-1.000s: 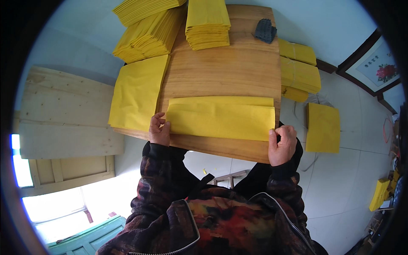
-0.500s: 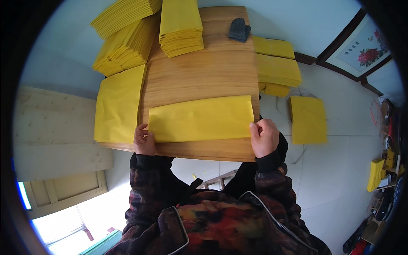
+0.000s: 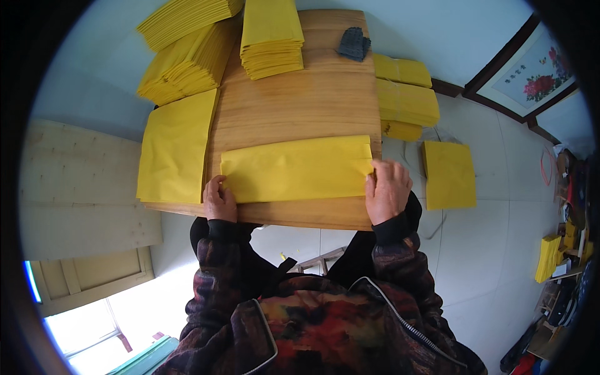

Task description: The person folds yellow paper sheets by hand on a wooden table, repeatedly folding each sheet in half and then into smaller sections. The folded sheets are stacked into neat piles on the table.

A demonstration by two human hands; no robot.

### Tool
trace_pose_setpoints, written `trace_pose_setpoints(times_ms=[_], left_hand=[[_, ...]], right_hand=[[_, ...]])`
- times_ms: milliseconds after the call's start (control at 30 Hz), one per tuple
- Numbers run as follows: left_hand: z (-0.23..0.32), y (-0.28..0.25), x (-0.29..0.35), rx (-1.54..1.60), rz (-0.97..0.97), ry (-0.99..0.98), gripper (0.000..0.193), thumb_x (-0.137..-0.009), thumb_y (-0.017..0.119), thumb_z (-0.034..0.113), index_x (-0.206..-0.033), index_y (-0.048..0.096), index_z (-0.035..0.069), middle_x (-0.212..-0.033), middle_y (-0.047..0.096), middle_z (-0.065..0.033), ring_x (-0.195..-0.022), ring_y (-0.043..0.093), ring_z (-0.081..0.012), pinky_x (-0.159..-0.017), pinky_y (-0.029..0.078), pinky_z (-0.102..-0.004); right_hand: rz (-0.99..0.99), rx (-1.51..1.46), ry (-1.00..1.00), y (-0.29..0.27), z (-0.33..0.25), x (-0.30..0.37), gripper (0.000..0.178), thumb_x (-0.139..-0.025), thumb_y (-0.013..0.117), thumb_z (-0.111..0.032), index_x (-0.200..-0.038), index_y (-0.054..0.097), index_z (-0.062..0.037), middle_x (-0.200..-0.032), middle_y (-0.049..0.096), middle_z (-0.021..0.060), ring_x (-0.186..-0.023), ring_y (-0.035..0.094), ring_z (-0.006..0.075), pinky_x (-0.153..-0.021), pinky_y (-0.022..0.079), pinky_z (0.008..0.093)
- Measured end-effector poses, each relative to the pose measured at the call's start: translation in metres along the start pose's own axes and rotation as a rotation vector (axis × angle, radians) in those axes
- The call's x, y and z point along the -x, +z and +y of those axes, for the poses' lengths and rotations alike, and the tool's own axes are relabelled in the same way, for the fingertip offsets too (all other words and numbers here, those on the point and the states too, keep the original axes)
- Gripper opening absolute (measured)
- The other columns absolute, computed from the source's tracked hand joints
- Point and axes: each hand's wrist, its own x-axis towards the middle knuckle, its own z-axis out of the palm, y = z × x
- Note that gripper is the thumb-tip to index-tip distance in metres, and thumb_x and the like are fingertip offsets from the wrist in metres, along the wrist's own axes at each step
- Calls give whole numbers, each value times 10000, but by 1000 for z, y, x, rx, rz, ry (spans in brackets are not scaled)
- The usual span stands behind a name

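Lying between left hand (image 3: 220, 200), half-curled at one end, and right hand (image 3: 389, 190), partly bent at the other: folded yellow sheet (image 3: 297, 170), on wooden table (image 3: 300, 103); grip unclear for both

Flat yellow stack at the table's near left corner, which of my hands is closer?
Left. Your left hand is just right of the flat yellow stack; your right hand is at the right end of the folded yellow sheet.

Folded sheet (image 3: 297, 170) on counter (image 3: 331, 94), btwn L hand (image 3: 220, 200) & R hand (image 3: 390, 190); flat stack (image 3: 176, 147) to its L; cloth (image 3: 354, 45) at back R.
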Motion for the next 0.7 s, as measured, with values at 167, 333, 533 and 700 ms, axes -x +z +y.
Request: trace_pose_setpoints(times_ms=[167, 333, 533, 700], left_hand=[[5, -3, 1, -35, 8, 59, 248, -791, 523, 11, -1028, 588, 45, -893, 569, -148, -871, 552, -339, -780, 456, -412], [28, -9, -4, -388, 76, 97, 252, -751, 551, 18, -968, 649, 99, -1017, 576, -110, -974, 541, -341, -846, 436, -427], [132, 71, 18, -271, -406, 676, 453, -910, 503, 295, -1313, 492, 87, -1419, 433, -97, -1360, 339, -262, -1121, 247, -449], [119, 76, 15, -303, -439, 518, 643, -911, 503, 425, -1444, 330, 108, -1542, 253, -62, -1427, 218, -226, -1149, 159, -474]], right_hand=[[-245, 130, -344, 2, -6, -15, 608, -715, 595, 58, -1278, 536, -163, -1405, 400, 66, -1352, 283, 329, -1048, 288, 482], [-343, 199, -362, 7, -7, -20, 650, -694, 588, 84, -1293, 521, -158, -1424, 388, 58, -1378, 244, 330, -1062, 264, 509], [-396, 257, -351, 4, -15, -24, 617, -722, 580, 55, -1301, 506, -146, -1416, 398, 76, -1367, 266, 332, -1079, 241, 525], [-434, 322, -308, 2, -19, -24, 624, -722, 574, 55, -1310, 501, -142, -1429, 388, 75, -1342, 310, 344, -1093, 235, 487]])
